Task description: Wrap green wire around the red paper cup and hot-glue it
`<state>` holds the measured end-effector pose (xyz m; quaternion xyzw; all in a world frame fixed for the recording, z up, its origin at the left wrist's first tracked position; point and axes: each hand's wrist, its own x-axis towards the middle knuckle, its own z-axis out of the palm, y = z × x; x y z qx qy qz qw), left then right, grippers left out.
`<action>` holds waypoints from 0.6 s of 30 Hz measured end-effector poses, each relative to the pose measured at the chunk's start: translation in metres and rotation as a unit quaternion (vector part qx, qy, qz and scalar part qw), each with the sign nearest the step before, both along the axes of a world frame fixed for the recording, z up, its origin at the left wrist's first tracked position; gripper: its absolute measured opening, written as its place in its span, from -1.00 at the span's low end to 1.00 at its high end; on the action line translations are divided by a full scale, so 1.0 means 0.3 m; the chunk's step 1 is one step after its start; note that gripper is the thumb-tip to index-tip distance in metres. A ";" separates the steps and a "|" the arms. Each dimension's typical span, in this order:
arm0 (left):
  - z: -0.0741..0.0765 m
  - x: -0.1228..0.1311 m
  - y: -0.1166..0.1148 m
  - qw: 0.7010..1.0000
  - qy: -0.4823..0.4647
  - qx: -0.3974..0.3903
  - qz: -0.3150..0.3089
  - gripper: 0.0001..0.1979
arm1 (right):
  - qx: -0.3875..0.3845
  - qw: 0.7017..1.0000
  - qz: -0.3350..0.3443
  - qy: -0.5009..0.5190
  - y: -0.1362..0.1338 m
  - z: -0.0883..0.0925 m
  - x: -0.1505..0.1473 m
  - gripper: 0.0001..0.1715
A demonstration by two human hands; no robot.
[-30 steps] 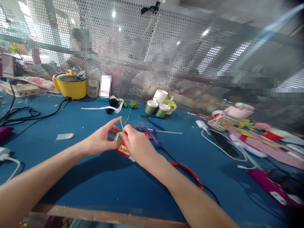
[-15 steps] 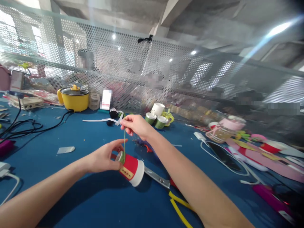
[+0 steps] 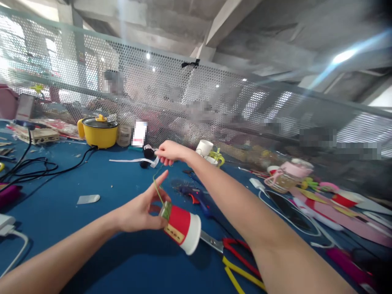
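My left hand (image 3: 139,214) grips a red and white paper cup (image 3: 181,220) by its narrow end, the white rim tilted down to the right. Green yarn (image 3: 167,210) is wound round that narrow end. A loose strand rises past my raised left index finger toward my right hand (image 3: 171,152). The right fingers are pinched together farther back, with the yarn leading to them; their exact hold is partly hidden. Close by them are black balls (image 3: 149,153) and a white ribbon (image 3: 130,160). Scissors (image 3: 214,243) with red handles lie beyond the cup's rim.
A blue glue gun (image 3: 196,196) lies behind the cup. Yellow-handled pliers or cutters (image 3: 241,271) sit at the front right. White cups (image 3: 204,147) stand near the mesh screen, a yellow pot (image 3: 100,134) at back left. A phone (image 3: 289,210) and cable lie right.
My right hand has moved away from the cup toward the black balls, and the once-taut yarn now hangs slack. In view, my left hand and the cup have shifted slightly right and down.
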<state>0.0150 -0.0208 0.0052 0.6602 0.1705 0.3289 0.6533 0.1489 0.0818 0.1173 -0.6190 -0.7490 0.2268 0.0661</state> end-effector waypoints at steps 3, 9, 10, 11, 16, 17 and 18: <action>0.006 -0.008 0.013 0.999 -0.018 0.012 0.035 0.06 | 0.071 0.994 -0.054 -0.066 -0.070 -0.040 0.147 -0.70; 0.013 -0.025 0.032 0.991 0.014 0.082 0.102 0.02 | 0.063 0.969 -0.131 -0.202 -0.269 -0.241 0.361 -0.76; 0.012 -0.026 0.035 0.990 0.024 0.090 0.110 0.01 | 0.055 0.968 -0.130 -0.209 -0.288 -0.270 0.373 -0.76; 0.011 -0.026 0.038 0.988 0.033 0.099 0.117 0.01 | 0.048 0.967 -0.130 -0.212 -0.301 -0.293 0.379 -0.75; -0.002 -0.020 0.054 0.977 0.063 0.151 0.133 0.00 | 0.041 0.972 -0.146 -0.180 -0.303 -0.342 0.395 -0.78; -0.006 -0.019 0.055 0.976 0.068 0.161 0.133 0.01 | 0.044 0.973 -0.154 -0.167 -0.301 -0.346 0.401 -0.82; -0.011 -0.017 0.056 0.974 0.072 0.167 0.132 0.01 | 0.048 0.974 -0.164 -0.151 -0.299 -0.349 0.408 -0.84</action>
